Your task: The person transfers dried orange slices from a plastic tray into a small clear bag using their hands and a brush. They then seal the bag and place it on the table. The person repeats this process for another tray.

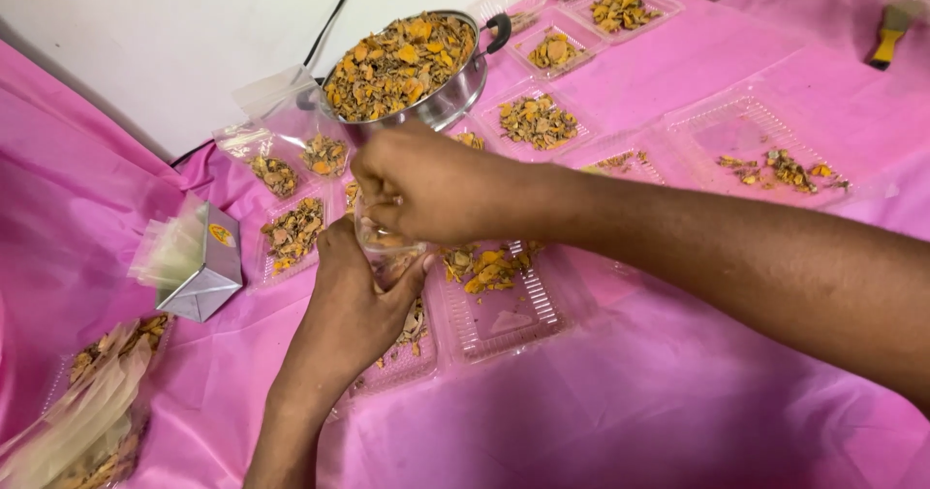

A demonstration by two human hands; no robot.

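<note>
My left hand point(351, 305) grips a small clear plastic pouch point(386, 254) from below, over a clear tray point(504, 317) of dried orange-yellow chips. My right hand point(426, 187) is closed on the pouch's top edge, its fingers pinched at the opening. Most of the pouch is hidden between the two hands. A steel pot point(455, 97) with a black handle, heaped with the same dried chips, stands just beyond my right hand.
Several clear trays with chips lie on the pink cloth point(630, 402), such as a nearly bare tray point(756, 150) at right. Filled pouches point(276, 171) lie left of the pot. A silver box of pouches point(199, 261) and stacked packs point(92, 402) sit at left. A yellow tool point(889, 36) lies far right.
</note>
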